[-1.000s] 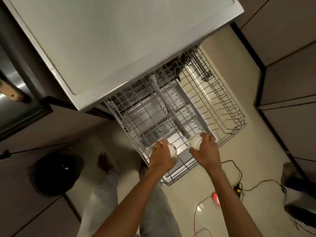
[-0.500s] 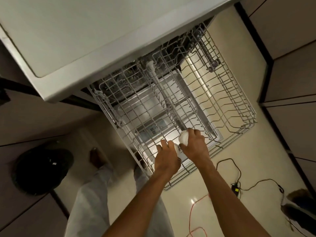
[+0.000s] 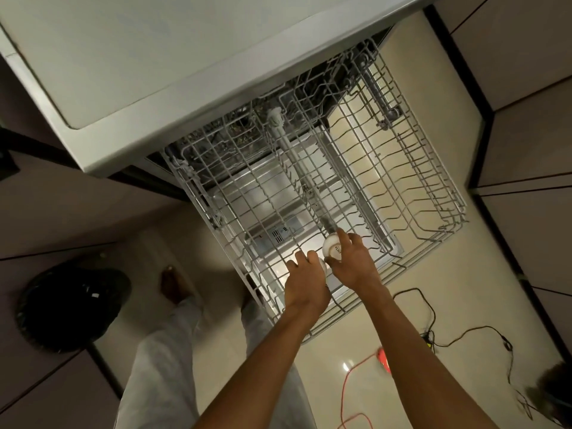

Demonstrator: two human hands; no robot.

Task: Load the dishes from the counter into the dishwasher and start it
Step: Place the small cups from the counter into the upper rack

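Looking straight down on a pulled-out dishwasher rack [image 3: 458,196] of white wire, with two bare hands working over its near left corner.

At left, left hand [image 3: 305,281] curled down over what seems to be a second cup [image 3: 322,265], small and white, almost wholly hidden under the fingers, low among the wires. Just beside it on the right, right hand [image 3: 354,264] gripping a white cup [image 3: 332,249] upside down, printed base facing up, fingers wrapped round its side, held just above the rack floor.

To do this step well: keep both cups mouth down, seat each between the tines rather than on top of one, leave a gap between them to avoid knocking, and release only once settled and steady.

Around the rack, from left: round black bin [image 3: 71,305] on the floor; a bare foot [image 3: 173,284] and pale trouser legs [image 3: 167,366]; pale grey countertop [image 3: 154,57] overhanging the rack's far end; open dishwasher door [image 3: 269,193] shining up through the wires; glossy cream floor tiles [image 3: 464,289]; black cable [image 3: 431,314] and orange cable [image 3: 344,391] lying loose near the right arm; dark cabinet fronts [image 3: 526,125] along the right edge.
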